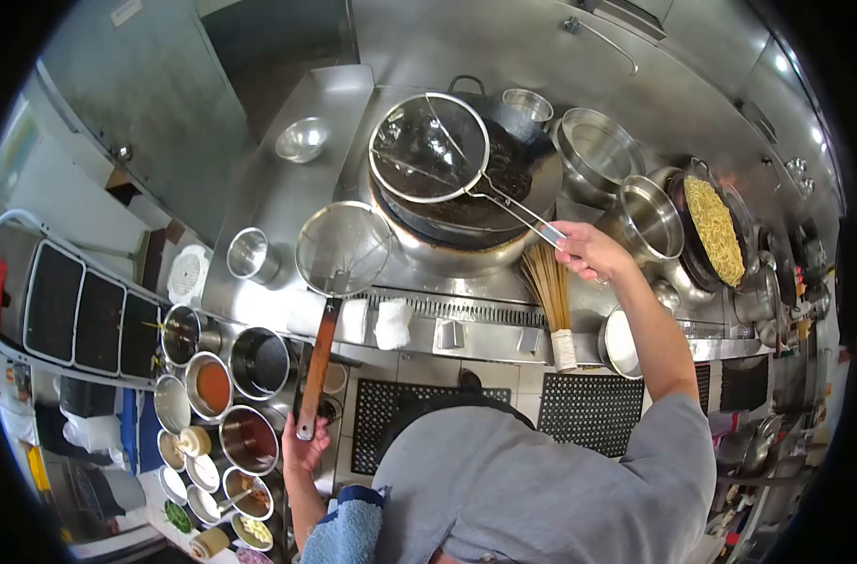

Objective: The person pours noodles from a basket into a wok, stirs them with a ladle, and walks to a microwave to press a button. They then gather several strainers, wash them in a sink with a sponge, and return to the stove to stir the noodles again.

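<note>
My right hand [588, 252] is closed around the metal handle of a large round wire-mesh strainer [428, 148]. Its mesh is held over a big dark wok [532, 202] of dark liquid on the range. Low on the left, my left hand [304, 446] grips the end of a wooden-handled mesh skimmer [344, 249]; the handle partly hides the fingers. The skimmer's round head is over the counter, left of the wok. Just below my right hand, a bamboo wok brush [548, 291] lies across the counter's front edge.
Steel pots [649, 218] stand right of the wok, beside a pan of noodles [713, 232]. Steel containers of sauces [210, 385] crowd the lower left. A steel bowl [302, 140], a steel cup [252, 256] and folded white cloths [392, 323] are on the counter.
</note>
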{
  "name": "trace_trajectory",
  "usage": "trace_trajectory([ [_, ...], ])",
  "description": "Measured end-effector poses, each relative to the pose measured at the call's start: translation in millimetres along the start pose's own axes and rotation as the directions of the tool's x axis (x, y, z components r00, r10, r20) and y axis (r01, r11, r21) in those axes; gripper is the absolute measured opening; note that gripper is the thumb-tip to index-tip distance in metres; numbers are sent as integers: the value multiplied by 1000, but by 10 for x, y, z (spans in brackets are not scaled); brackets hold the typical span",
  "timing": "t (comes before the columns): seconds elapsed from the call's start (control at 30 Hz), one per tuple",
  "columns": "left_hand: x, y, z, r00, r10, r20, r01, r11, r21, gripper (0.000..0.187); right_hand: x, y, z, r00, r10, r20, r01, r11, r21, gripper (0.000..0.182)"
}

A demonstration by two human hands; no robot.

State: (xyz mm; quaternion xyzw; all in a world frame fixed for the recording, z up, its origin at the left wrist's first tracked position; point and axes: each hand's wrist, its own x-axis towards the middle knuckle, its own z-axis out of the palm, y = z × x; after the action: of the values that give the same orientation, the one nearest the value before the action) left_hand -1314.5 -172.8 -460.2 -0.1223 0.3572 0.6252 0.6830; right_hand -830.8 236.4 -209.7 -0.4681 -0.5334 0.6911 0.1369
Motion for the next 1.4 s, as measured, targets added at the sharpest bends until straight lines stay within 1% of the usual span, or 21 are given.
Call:
trace_trajectory([
  [0.13, -79, 163, 272, 999, 14, 35, -17, 995, 98, 71, -18, 98, 81, 997, -49, -63, 59, 984, 169, 33],
  [0.27, 33, 235, 228, 995, -92, 26, 85, 979, 185, 70, 265, 34, -270, 994, -78, -83, 97, 960, 263, 42],
  [0.3, 38, 241, 201, 993, -115, 17, 110, 975, 194, 70, 426, -64, -379, 975, -58, -213, 114, 958, 261, 35],
  [0.37, 62, 217, 193, 992, -123, -6, 121, 963, 240, 65, 757, -590, -531, 965, -97, -246, 134, 981, 142, 52],
  [0.4, 82, 188, 165, 992, -123, 11, 118, 967, 228, 61, 1039, -915, -629, 944, -170, -283, 133, 981, -143, 51],
  [0.5, 129, 153, 274, 990, -137, 25, 126, 958, 258, 54, 1968, -1882, -585, 887, -365, -284, -11, 597, -802, 40],
  [0.6, 187, 142, 567, 981, -180, 75, 154, 953, 262, 52, 3047, -2100, -364, 743, -656, -133, -205, -34, -978, 33],
  [0.67, 259, 117, 657, 978, -183, 104, 148, 948, 283, 55, 3385, -2191, -96, 844, -522, -127, -176, -45, -983, 31],
  [0.77, 241, 144, 1104, 987, -160, 30, 130, 885, 447, 33, 3640, -2307, -68, 854, -483, -192, -229, -17, -973, 33],
  [0.83, 237, 58, 1264, 987, -160, 20, 125, 834, 537, 24, 3963, -2013, -481, 777, -628, -46, -89, -38, -995, 40],
  [0.9, 96, -30, 1435, 998, -59, 22, 35, 811, 583, 21, 4422, -1833, -968, 818, -574, 33, -62, -144, -988, 37],
  [0.97, 64, -148, 1316, 997, -37, 67, -1, 867, 499, 18, 4513, -1954, -1289, 780, -625, -28, -63, -34, -997, 41],
  [1.03, 0, -237, 1307, 995, 4, 98, -53, 863, 503, 20, 4693, -2002, -1933, 766, -629, 130, 87, -99, -991, 38],
  [1.1, -174, -240, 1418, 992, 71, 106, -116, 852, 511, 20, 4480, -2002, -1846, 807, -589, -49, 298, 477, -827, 38],
  [1.17, -243, -306, 1447, 990, 95, 103, -136, 835, 532, 20, 3544, -1548, -2169, 867, -419, -269, 317, 882, -349, 38],
  [1.2, -261, -324, 1424, 991, 102, 87, -133, 823, 552, 20, 3005, -1372, -1958, 818, -473, -327, 374, 869, -323, 40],
  [1.23, -254, -318, 1405, 993, 89, 79, -119, 803, 585, 20, 2893, -1067, -2264, 810, -455, -370, 476, 879, -39, 44],
  [1.27, -275, -306, 1485, 977, 142, 159, -205, 830, 519, 21, 2376, -840, -2136, 810, -450, -377, 498, 866, 36, 45],
  [1.3, -321, -280, 1610, 986, 142, 89, -167, 842, 513, 20, 1826, -648, -1939, 809, -445, -384, 519, 848, 110, 45],
  [1.37, -281, -272, 1589, 971, 208, 120, -239, 786, 570, 21, 1065, -91, -1687, 745, -384, -545, 597, 749, 288, 40],
  [1.4, -304, -264, 1616, 967, 225, 116, -250, 774, 582, 21, 602, 150, -1526, 772, -505, -386, 634, 643, 429, 32],
])
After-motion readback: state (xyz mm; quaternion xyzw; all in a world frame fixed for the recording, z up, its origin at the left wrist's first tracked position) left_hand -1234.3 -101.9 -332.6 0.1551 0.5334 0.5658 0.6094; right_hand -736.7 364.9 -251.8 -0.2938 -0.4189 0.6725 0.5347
